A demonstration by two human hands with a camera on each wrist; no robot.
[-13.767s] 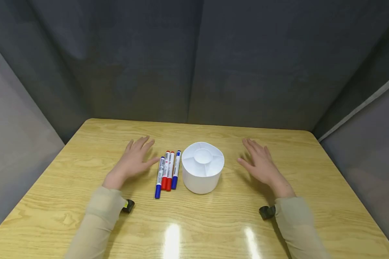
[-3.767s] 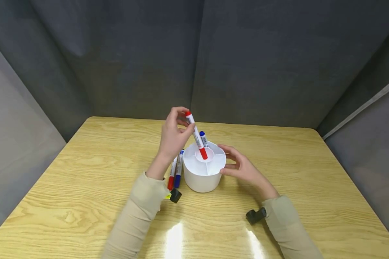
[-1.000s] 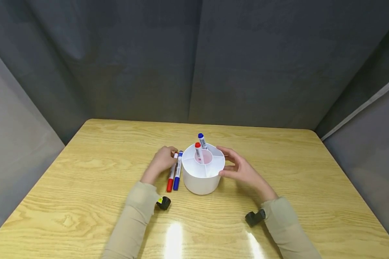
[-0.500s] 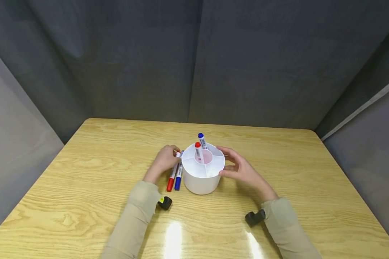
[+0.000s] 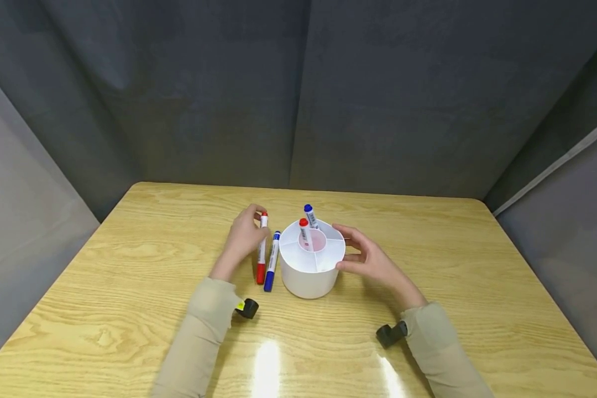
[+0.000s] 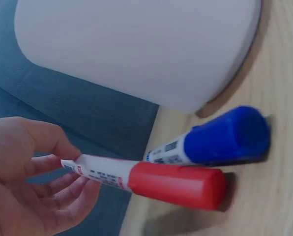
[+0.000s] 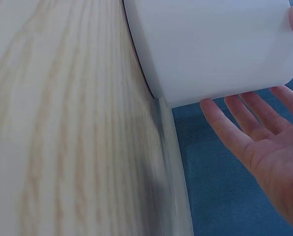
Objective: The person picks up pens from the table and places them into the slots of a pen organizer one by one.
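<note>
Head view: a person sits at a wooden table [image 5: 129, 287] with dark curtains behind it.
Left hand [image 5: 242, 239]: fingers and thumb pinch a red marker [image 5: 261, 249] near its upper end, at about 9 o'clock from the white holder [image 5: 308, 276].
Red marker, long axis: nearly straight toward and away from the person in the head view, its small red tip at the far end by the fingertips and its big red cap at the near end, low by the table; I cannot tell whether the cap touches the wood.
Left wrist view: the red marker [image 6: 151, 178] lies across the picture, its cap to the right, its white barrel running into the curled fingers [image 6: 48, 147].
Blue marker [image 5: 271, 260]: flat on the table between the red marker and the holder, just beside both, lying almost parallel to the red one, cap toward the person.
Holder: a round white pot with a middle cup and segments around it; one red marker [image 5: 304, 232] stands in the middle cup, and a blue marker [image 5: 310, 216] leans in a far segment at about 12 o'clock.
Right hand [image 5: 368, 257]: at 3 o'clock of the holder, fingers spread and gently bent round its wall.
Right wrist view: the fingers [image 7: 230, 130] lie straight, tips at the holder's wall [image 7: 210, 49].
</note>
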